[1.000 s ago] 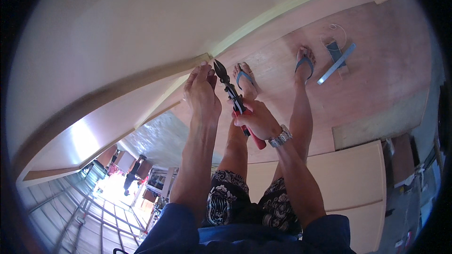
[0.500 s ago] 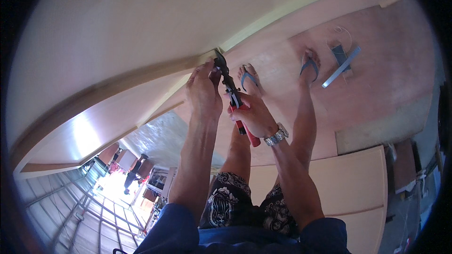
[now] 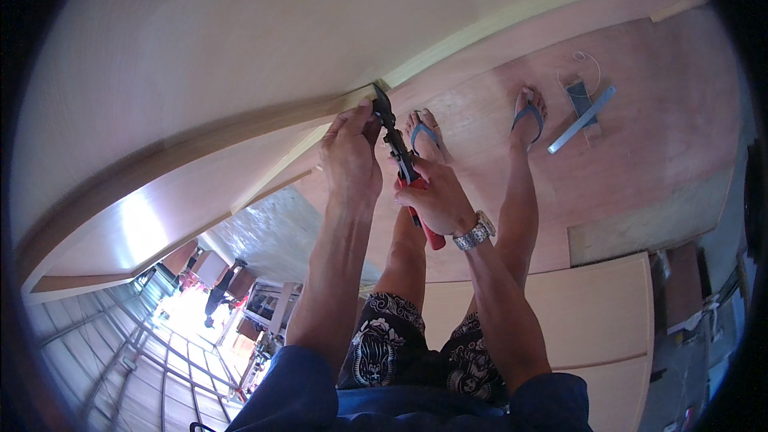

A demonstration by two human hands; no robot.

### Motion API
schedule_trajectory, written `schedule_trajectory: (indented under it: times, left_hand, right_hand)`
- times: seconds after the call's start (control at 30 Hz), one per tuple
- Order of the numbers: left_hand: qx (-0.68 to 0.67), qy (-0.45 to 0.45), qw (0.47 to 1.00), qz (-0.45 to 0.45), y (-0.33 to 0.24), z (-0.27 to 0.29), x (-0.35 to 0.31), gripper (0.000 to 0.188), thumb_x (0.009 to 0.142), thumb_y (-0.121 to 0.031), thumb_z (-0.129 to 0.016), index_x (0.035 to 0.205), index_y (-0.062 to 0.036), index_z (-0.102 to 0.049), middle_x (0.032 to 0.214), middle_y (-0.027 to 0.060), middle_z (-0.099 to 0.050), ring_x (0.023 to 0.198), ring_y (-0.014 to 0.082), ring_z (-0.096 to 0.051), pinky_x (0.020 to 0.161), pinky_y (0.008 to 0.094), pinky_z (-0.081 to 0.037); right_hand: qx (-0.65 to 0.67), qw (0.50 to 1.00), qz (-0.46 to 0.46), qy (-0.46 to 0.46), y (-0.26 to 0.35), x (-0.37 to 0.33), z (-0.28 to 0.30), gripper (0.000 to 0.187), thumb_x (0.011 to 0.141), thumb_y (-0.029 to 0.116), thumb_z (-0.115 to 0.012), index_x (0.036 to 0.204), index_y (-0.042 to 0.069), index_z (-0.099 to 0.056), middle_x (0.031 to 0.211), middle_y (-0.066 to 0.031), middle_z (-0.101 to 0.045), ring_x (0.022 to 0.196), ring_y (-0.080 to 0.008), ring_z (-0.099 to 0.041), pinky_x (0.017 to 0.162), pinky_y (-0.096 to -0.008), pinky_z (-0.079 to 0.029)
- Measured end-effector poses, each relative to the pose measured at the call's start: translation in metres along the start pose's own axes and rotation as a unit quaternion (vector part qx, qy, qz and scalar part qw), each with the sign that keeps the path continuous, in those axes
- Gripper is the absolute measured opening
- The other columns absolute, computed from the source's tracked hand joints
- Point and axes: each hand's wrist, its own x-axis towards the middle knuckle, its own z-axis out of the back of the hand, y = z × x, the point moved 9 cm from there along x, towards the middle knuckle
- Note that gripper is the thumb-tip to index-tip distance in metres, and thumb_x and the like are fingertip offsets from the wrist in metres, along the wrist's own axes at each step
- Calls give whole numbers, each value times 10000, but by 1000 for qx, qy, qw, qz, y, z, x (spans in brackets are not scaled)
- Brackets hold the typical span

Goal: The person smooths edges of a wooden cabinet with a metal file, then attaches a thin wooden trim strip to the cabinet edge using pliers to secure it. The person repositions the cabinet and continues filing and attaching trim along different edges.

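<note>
My right hand (image 3: pixel 438 198) is wrapped round the red handles of a plier-like tool (image 3: pixel 398 142) with black jaws. The tool's dark, curved head reaches up to the edge of a pale wooden strip (image 3: pixel 316 112), at a corner of the panelwork. Close beside that head, my left hand (image 3: pixel 350 152) is closed, its fingertips bent in against the strip and the tool. Whatever those fingers pinch is hidden. Whether the jaws grip the wood cannot be made out.
My sandalled feet stand on a pinkish wood board (image 3: pixel 472 184). To their right lie a silvery metal bar (image 3: pixel 582 120), a dark flat block (image 3: pixel 578 96) and a thin looped cord. A large pale panel (image 3: pixel 200 32) rises ahead. Behind me lies another cream panel (image 3: pixel 592 320).
Both hands and the tool have shifted very slightly to the right in the picture. My grip on the red handles persists, and the tool head stays at the strip's edge.
</note>
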Motion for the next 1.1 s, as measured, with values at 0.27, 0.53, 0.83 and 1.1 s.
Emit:
schedule_trajectory:
  times: [0.27, 0.53, 0.83, 1.1]
  left_hand:
    - [16, -6, 1000, -4, -2, 1, -1, 121, 1073, -62, -664, 1112, 42, -715, 1076, 113, -717, 1019, 184, -673, 970, 321, -556]
    - [20, -3, 1000, -10, -5, -2, -3, 117, 1071, -63, -668, 1100, 40, -717, 1062, 105, -707, 1011, 178, -674, 978, 317, -556]
    - [-2, -13, 1000, -28, -5, 1, 0, 120, 1027, -66, -730, 965, 37, -720, 959, 112, -729, 919, 175, -700, 923, 296, -571]
    - [-14, 8, 999, -33, -1, -1, 2, 111, 1025, -71, -732, 959, 18, -726, 952, 91, -712, 928, 168, -682, 922, 297, -559]
  right_hand:
    - [-33, 999, 14, -4, 4, 0, 2, 511, 865, 151, -748, 1351, 3, -694, 895, -105, -754, 770, -204, -731, 737, -353, -593]
    - [-56, 998, 8, 1, 4, 1, 4, 508, 865, 150, -753, 1348, -1, -704, 872, -115, -748, 749, -203, -733, 735, -360, -599]
    - [-57, 997, 47, -25, 9, 3, 7, 261, 834, 105, -719, 1069, -4, -689, 823, -118, -716, 689, -208, -719, 655, -361, -585]
    - [-93, 993, 55, -51, -2, 6, 16, 155, 843, 75, -716, 965, 7, -650, 712, -98, -685, 593, -198, -705, 551, -346, -553]
